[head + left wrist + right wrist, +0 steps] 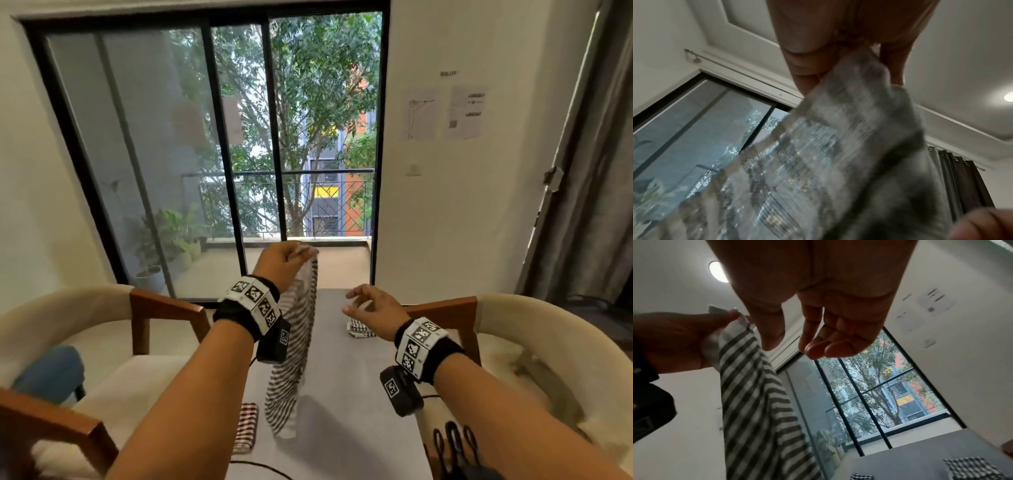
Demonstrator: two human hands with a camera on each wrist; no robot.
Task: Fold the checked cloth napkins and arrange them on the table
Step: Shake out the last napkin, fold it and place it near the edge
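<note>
My left hand (287, 257) is raised above the grey table (342, 394) and pinches the top corner of a grey-and-white checked napkin (294, 342), which hangs down to the table top. The same napkin (849, 146) (752, 386) fills both wrist views. My right hand (363, 305) (797, 340) hovers to the right of the hanging cloth, its fingers loosely curled and holding nothing. A folded black-and-white checked napkin (359, 330) (972, 470) lies on the table under the right hand. A folded red checked napkin (246, 428) lies near the table's front left.
Cream armchairs with wooden arms stand on the left (102, 342) and right (531, 342) of the table. A glass sliding door (212, 154) lies ahead. Black cables (455, 442) lie at the table's near right edge.
</note>
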